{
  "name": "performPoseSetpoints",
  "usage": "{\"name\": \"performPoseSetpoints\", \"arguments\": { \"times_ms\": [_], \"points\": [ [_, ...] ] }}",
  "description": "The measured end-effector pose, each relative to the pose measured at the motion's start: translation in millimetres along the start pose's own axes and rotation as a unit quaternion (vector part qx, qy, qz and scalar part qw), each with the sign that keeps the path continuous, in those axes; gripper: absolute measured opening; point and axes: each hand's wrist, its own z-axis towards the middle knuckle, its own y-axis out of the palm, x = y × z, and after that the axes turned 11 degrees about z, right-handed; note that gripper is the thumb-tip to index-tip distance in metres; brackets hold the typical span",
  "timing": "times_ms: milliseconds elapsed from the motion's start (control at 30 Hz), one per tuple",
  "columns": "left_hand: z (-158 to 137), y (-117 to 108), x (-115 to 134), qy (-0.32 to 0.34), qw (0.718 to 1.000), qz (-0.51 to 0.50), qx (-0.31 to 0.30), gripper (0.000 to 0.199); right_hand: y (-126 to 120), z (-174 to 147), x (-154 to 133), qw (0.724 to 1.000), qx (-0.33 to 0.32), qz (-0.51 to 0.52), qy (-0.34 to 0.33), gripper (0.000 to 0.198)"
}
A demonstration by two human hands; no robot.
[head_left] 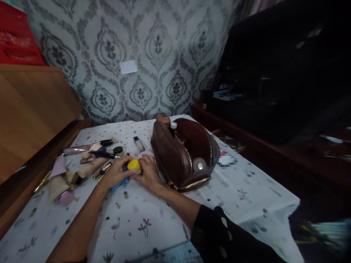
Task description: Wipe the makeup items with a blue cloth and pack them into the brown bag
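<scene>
A small container with a yellow cap (134,165) is between my hands, and most of its body is hidden by my fingers. My left hand (117,173) grips it from the left, fingers curled. From the other side my right hand (149,174) closes on it, thumb and fingertips against it. Something blue (120,184) lies on the cloth under my left hand. Behind my right fingers a pale round item partly shows. Just right of my right hand stands a brown leather toiletry bag (171,155), unzipped wide, with a white-capped bottle (173,126) inside.
Brushes (106,142), tubes (59,186), a gold-and-black lipstick (102,171) and other cosmetics lie left on the patterned tablecloth (131,223). A small foundation bottle (139,144) lies behind my hands. A wooden box (33,113) borders the left; dark furniture (274,84) stands right.
</scene>
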Motion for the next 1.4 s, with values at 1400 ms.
{"name": "performPoseSetpoints", "arguments": {
  "times_ms": [1400],
  "points": [
    [-22,-38,7,-0.086,0.953,0.236,-0.17,0.048,-23,-9,-17,0.996,-0.082,0.022,-0.032,0.052]
  ]
}}
